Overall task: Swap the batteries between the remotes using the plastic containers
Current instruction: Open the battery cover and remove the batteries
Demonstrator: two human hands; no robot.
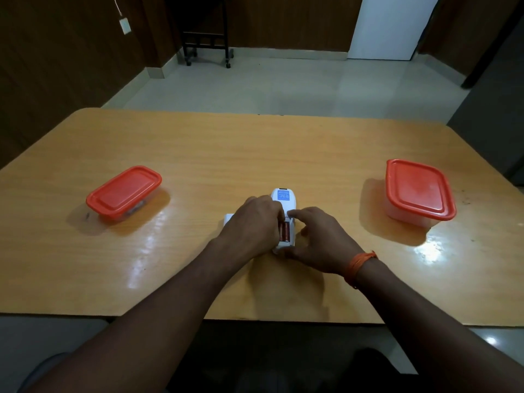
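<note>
While your left hand and right hand grasp the white remote mid-tabletop, both red-lidded containers sit well apart, near the side edges.

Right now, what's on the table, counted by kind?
Plastic containers with red lids: 2
White remotes: 1, lying back up, battery slot open
Batteries showing in the slot: 2
Loose white piece, partly hidden by the left hand: 1
Total: 6

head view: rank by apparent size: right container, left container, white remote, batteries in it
1. right container
2. left container, close to the first; wide-angle distortion makes this order unsure
3. white remote, partly hidden by both hands
4. batteries
</note>
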